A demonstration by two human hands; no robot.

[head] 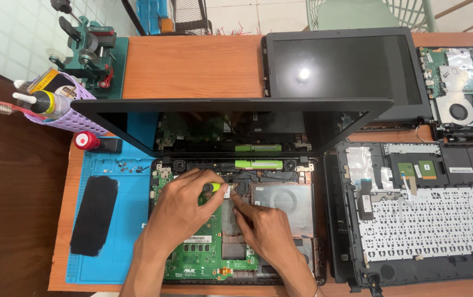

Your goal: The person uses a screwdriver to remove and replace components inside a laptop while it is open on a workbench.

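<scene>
Two bare hands work over an opened laptop base (236, 220) that lies on a wooden tabletop (192, 66), its lid (231, 107) standing up at twelve o'clock of the hands.

At the far left, about ten o'clock, a lilac basket (74, 118) holds a glue bottle (46, 102) and a toothbrush (0, 106); behind it stands a green metal clamp tool (88, 52). A red-capped item (88, 141) lies just below the basket. A blue work mat (121, 220) stretches under the laptop base, carrying a black flat pad (93, 214) at nine o'clock and a scatter of small screws (129, 166) near its upper edge.

The left hand (184, 206) is closed around a small screwdriver (213, 187) with a yellow-green and black handle, its tip pointing toward the middle of the base. Beneath it shows the green motherboard (203, 253). The right hand (261, 225) rests just beside the left, its fingers (239, 202) pinched together on a small part near the screwdriver tip; whether they grip anything cannot be told. A silver metal plate (286, 203) lies at two o'clock of that hand.

To the right, at three o'clock, an upturned keyboard cover (429, 214) lies face down. At one o'clock a second dark laptop screen (346, 69) lies flat, and another exposed board with a fan (459, 91) sits at the far right.
</scene>
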